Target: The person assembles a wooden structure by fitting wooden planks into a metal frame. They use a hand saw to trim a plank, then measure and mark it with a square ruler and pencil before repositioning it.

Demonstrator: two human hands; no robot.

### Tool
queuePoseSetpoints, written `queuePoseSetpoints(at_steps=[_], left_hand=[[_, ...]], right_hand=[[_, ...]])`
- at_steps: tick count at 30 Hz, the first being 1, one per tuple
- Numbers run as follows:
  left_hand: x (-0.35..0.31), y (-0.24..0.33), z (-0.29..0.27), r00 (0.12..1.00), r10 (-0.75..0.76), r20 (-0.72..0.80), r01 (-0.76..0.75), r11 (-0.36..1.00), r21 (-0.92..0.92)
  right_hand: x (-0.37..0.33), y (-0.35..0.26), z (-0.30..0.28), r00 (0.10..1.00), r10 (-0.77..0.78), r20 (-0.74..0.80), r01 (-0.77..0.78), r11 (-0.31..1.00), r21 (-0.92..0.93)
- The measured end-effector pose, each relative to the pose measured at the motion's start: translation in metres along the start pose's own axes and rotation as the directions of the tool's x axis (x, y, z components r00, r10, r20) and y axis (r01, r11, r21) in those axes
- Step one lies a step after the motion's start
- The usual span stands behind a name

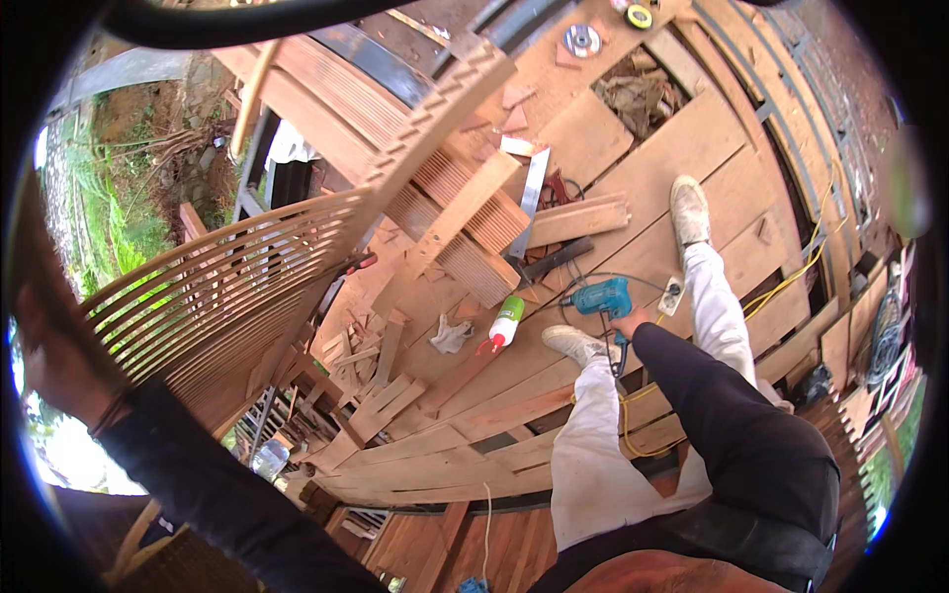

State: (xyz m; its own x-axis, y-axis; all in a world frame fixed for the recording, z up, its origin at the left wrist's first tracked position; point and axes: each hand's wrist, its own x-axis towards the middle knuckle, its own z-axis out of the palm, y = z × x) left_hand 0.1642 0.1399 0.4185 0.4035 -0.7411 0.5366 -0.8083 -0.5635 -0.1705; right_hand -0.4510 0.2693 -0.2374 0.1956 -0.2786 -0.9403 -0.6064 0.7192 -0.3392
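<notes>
My right hand (629, 322) is closed round the handle of a teal power drill (601, 296), held low above the planks near my feet. At the far left, my left hand (67, 368) is closed on the outer end rail of a slatted wooden panel (232, 287). Its fingers are partly lost in the dark rim of the picture. The panel stands tilted, its curved slats running toward a notched wooden beam (435, 119). On the planks left of the drill are a green-and-white bottle with a red cap (506, 321) and a dark-handled hammer (556, 259).
Grooved boards (474, 217) lie stacked under a metal square (534, 193). Wood offcuts (371, 381) and a white rag (452, 334) litter the plank floor (682, 158), which has an open gap (641, 97). A socket block (671, 296) and yellow cable (791, 287) lie rightward.
</notes>
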Motion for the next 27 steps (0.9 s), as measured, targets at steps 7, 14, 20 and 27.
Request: queuePoseSetpoints(at_steps=[7,14,20,27], left_hand=[[-0.016,0.08,-0.017,0.969,-0.147,0.2,0.155,0.988,-0.025],[-0.028,0.074,-0.023,0.965,-0.224,0.135,0.256,0.914,-0.314],[-0.018,0.106,-0.052,0.844,-0.395,0.363,0.46,0.881,-0.111],[-0.029,0.106,-0.055,0.869,-0.379,0.317,0.421,0.904,-0.076]], right_hand=[[-0.133,-0.148,-0.08,0.982,-0.168,-0.088,0.151,0.973,-0.173],[-0.247,-0.29,-0.211,0.909,-0.402,-0.108,0.408,0.913,0.03],[-0.337,-0.366,-0.298,0.888,-0.454,-0.076,0.444,0.888,-0.118],[-0.471,-0.415,-0.337,0.863,-0.505,0.007,0.505,0.863,0.002]])
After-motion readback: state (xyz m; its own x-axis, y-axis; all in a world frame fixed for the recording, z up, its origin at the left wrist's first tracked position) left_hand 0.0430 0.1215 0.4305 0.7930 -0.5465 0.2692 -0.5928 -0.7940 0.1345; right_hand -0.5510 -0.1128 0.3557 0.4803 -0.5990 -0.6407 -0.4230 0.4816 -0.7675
